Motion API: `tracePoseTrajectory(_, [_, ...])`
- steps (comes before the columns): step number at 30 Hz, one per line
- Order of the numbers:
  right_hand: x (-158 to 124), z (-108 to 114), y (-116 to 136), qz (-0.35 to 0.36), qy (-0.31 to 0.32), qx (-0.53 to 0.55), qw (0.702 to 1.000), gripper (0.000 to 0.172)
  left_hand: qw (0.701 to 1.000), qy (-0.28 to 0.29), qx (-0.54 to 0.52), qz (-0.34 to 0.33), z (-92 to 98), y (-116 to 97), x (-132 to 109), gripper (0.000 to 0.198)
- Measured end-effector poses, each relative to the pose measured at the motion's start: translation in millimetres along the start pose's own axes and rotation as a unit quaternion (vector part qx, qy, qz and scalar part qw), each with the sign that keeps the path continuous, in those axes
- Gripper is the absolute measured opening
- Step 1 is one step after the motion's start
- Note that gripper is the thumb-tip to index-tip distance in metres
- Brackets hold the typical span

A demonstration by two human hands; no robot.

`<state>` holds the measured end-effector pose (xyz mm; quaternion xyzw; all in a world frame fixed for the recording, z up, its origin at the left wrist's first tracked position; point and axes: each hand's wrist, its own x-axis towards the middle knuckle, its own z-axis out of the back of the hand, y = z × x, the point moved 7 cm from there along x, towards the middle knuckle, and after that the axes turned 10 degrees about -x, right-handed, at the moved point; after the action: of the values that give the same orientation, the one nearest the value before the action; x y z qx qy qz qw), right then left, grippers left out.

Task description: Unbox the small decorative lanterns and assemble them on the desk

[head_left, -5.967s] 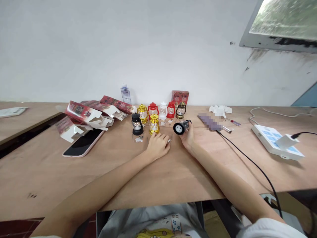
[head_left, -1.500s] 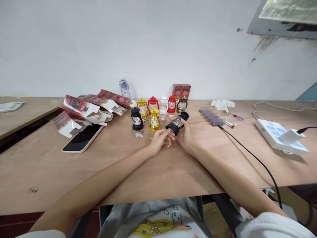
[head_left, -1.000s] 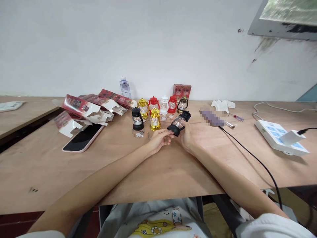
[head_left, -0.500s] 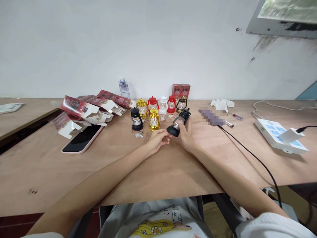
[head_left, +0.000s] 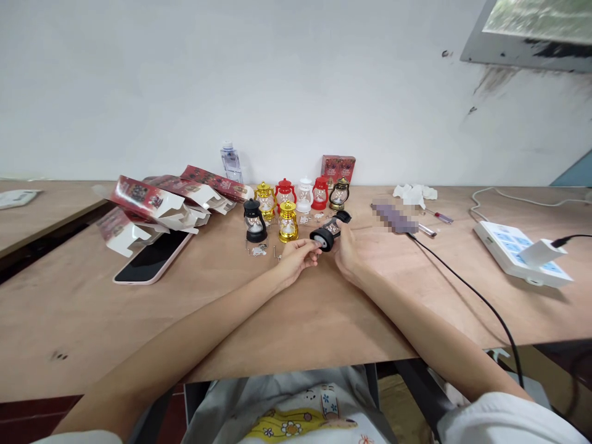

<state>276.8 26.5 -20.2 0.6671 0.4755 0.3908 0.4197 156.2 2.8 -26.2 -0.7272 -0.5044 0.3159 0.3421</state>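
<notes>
A small black lantern (head_left: 332, 227) lies tilted in my right hand (head_left: 348, 250), whose fingers wrap around its clear body from the right. Its round base faces me and to the left, showing a pale disc on the underside. My left hand (head_left: 298, 259) is closed in a pinch, thumb and forefinger at the edge of that base; whether something tiny sits between them is hidden. Nearby stand another black lantern (head_left: 254, 222) and a gold lantern (head_left: 288, 223), both upright. Behind them is a row with a white lantern (head_left: 304, 196) and several in gold, red and bronze.
Opened red boxes (head_left: 143, 200) are heaped at left over a phone (head_left: 155, 259). A bottle (head_left: 230, 163) and red box (head_left: 338, 169) stand by the wall. At right lie a blurred purple object (head_left: 395, 216), tissue (head_left: 414, 194), screwdriver (head_left: 444, 217) and power strip (head_left: 513, 253) with cables.
The black lantern has been tipped further over, so its underside now shows towards me. My left fingertips have gone from the base's side to its underside edge.
</notes>
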Motion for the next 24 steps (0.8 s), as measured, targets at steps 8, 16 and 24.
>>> tracePoseTrajectory(8, [1.4, -5.1, -13.3, -0.108, 0.041, 0.055, 0.992, 0.026, 1.0, -0.001, 0.003, -0.005, -1.1, 0.6, -1.0, 0.02])
tracePoseTrajectory(16, [-1.5, -8.9, -3.5, -0.055, 0.046, 0.018, 0.997, 0.031, 1.0, -0.003, 0.006, -0.004, 0.8, 1.2, 0.7, 0.024])
tracePoseTrajectory(24, [4.4, 2.5, 0.6, 0.043, 0.015, -0.038, 0.998, 0.027, 1.0, 0.006, -0.001, -0.003, 0.4, 0.9, 0.4, 0.025])
